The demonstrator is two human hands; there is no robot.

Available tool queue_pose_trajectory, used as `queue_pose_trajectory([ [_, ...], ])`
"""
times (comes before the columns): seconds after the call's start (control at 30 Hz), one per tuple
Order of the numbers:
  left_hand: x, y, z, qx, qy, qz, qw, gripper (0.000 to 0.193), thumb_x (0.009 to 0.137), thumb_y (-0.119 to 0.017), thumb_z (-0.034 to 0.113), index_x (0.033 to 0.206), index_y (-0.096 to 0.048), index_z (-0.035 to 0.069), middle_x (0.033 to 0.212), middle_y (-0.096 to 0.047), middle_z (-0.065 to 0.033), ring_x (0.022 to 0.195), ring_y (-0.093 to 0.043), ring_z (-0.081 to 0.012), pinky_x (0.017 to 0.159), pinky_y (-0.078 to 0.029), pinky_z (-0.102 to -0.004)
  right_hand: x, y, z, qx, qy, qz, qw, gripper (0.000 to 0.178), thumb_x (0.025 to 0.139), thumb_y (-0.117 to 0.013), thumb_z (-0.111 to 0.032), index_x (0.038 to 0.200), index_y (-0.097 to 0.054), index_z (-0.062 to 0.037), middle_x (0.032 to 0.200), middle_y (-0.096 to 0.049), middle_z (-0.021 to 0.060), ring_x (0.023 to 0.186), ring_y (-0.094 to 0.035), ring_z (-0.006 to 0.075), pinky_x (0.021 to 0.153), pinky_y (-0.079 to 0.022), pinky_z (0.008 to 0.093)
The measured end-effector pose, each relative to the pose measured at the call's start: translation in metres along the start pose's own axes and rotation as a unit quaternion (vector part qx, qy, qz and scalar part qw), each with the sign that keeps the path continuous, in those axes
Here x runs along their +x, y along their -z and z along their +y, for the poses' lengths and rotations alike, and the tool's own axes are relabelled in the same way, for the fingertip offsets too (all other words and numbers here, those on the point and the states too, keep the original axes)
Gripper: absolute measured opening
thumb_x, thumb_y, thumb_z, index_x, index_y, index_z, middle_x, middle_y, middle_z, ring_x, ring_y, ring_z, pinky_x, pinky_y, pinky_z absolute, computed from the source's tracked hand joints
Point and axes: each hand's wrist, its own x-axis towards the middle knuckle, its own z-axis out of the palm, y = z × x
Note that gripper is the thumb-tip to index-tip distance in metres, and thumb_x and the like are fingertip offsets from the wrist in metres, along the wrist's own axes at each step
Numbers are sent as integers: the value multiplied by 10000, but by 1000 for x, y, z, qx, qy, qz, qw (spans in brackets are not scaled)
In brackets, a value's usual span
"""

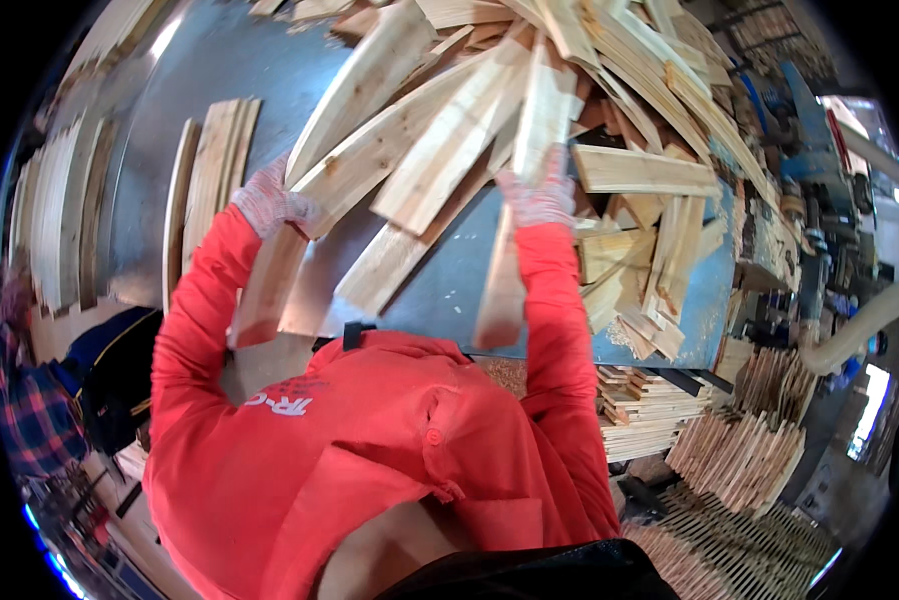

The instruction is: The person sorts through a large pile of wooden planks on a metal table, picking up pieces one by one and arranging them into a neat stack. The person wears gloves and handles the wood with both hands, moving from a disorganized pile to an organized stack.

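My left hand (274,203), in a pale knitted glove, is closed at the near ends of light wooden boards (364,85) on the left of a pile. Below that hand a slightly blurred board (267,285) slants down toward my body. My right hand (541,190), gloved alike, grips a pale board (546,105); its fingers are partly blurred. Under my right wrist another board length (500,290) reaches toward me; whether it is the same piece, I cannot tell. Between my hands, several boards (444,150) fan out, overlapping, toward the table's near edge.
The metal table (449,290) carries a heap of loose boards (639,172) at right. Upright boards (214,170) stand at left, with more (64,210) beyond. Stacked slats (739,460) lie low at right, near a pale hose (859,325). Someone's plaid sleeve (44,425) shows at far left.
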Motion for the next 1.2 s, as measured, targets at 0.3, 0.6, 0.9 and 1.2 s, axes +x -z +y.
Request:
queue_pose_trajectory([
  [0.3,28,-28,-216,-60,-18,40,997,525,955,-534,454,1283,-542,44,1169,-627,-60,1044,-570,-152,948,-437,-317,-151,63,-44,-134,115,-135,975,1068,629,-843,-310,1483,-275,-12,1346,-479,262,1232,-493,404,1036,-413,415],
  [0.6,-31,-6,-168,57,133,16,989,411,918,-560,359,1165,-628,38,1166,-639,-186,1067,-609,-300,924,-474,-371,-44,-36,-117,446,-15,-156,881,571,876,-645,-239,1352,-395,-47,1092,-529,133,833,-550,193,636,-522,296],
  [0.9,-1,-27,-147,92,36,163,982,564,840,-716,311,1254,-525,-21,1107,-646,-144,1045,-601,-217,924,-471,-323,-45,-138,-158,36,226,-164,960,945,825,-692,-462,1498,-205,-10,1447,-391,219,1333,-402,346,1106,-350,379],
  [1.2,34,-17,-139,-142,76,153,975,534,777,-699,130,1283,-558,32,1024,-667,-54,941,-611,-140,893,-479,-303,175,-21,-135,-243,23,37,969,1059,693,-736,-584,1487,-261,-66,1358,-464,275,1268,-444,389,1013,-397,483],
])
